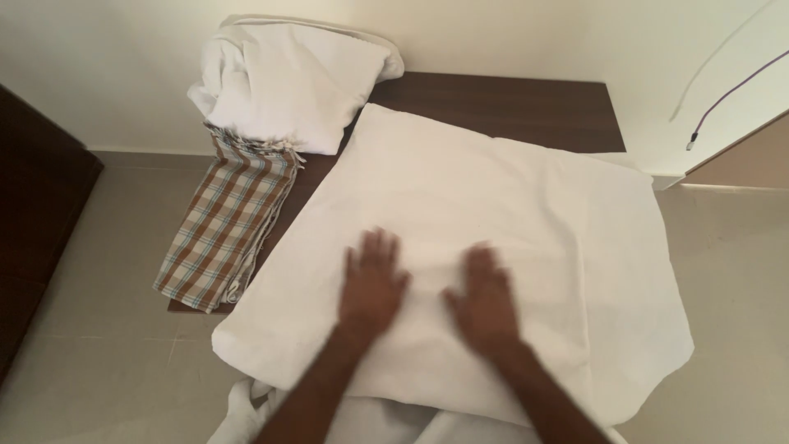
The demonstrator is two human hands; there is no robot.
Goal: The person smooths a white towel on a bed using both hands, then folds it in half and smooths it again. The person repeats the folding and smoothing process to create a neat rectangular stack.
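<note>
Left hand (pixel 371 284) and right hand (pixel 485 300) flat, fingers spread, gripping nothing, pressing white cloth (pixel 493 247) spread across table (pixel 526 107). Cloth overhangs right and near edges; likely to slide off if pushed. Plaid stack (pixel 226 222) just beside, could get nudged

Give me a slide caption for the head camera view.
Both hands, left hand and right hand, pressed flat on a white cloth spread over a dark table.
</note>
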